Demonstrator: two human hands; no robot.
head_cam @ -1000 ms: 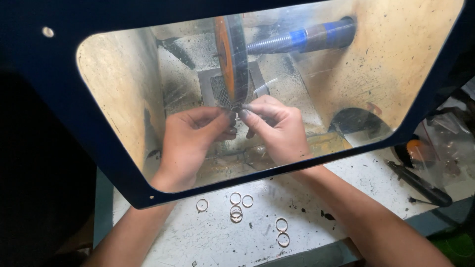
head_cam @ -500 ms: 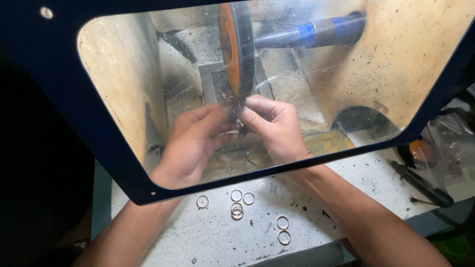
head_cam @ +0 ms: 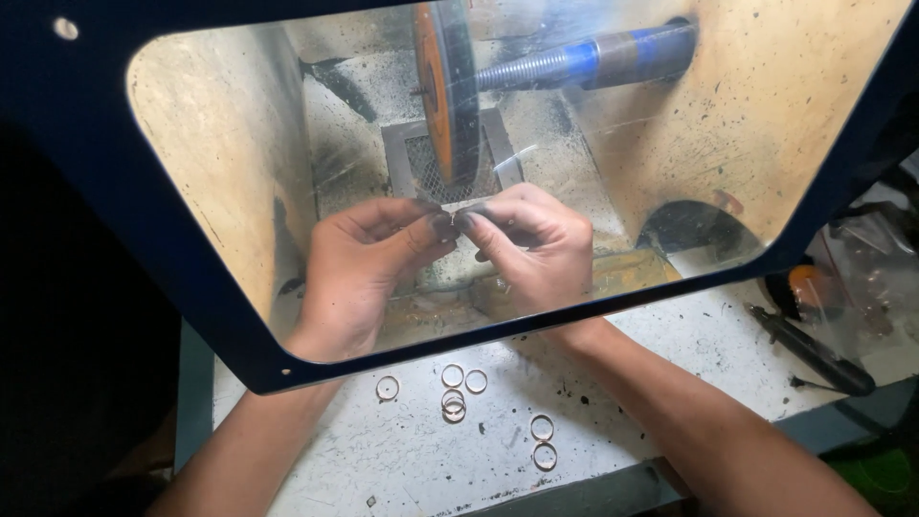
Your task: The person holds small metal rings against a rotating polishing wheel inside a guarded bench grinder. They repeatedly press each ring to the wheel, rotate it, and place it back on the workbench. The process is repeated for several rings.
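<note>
Ring (head_cam: 452, 221): a small thin metal piece, taken for a ring, is pinched between both hands at centre frame, just under the lower edge of the orange wheel (head_cam: 443, 91); too small and too hidden by fingertips for its finish to be told.
Left hand (head_cam: 369, 260): fingers curled, thumb and forefinger pressed together on the piece from the left.
Right hand (head_cam: 531, 244): fingers bunched, tips closed on the same piece from the right; both hands are seen through the clear shield (head_cam: 230, 144).
Wheel: upright, edge-on, mounted on a threaded shaft with a blue sleeve (head_cam: 584, 62) at upper right; contact with the piece cannot be told.
Progress: judged as mid-work, one piece at the wheel.
Loose rings (head_cam: 453, 402): about seven are laid on the speckled white bench (head_cam: 670, 345), lower centre, outside the shield; whether these are finished or waiting cannot be told.
Other: a dark pen-like tool (head_cam: 809, 349) lies at right.
</note>
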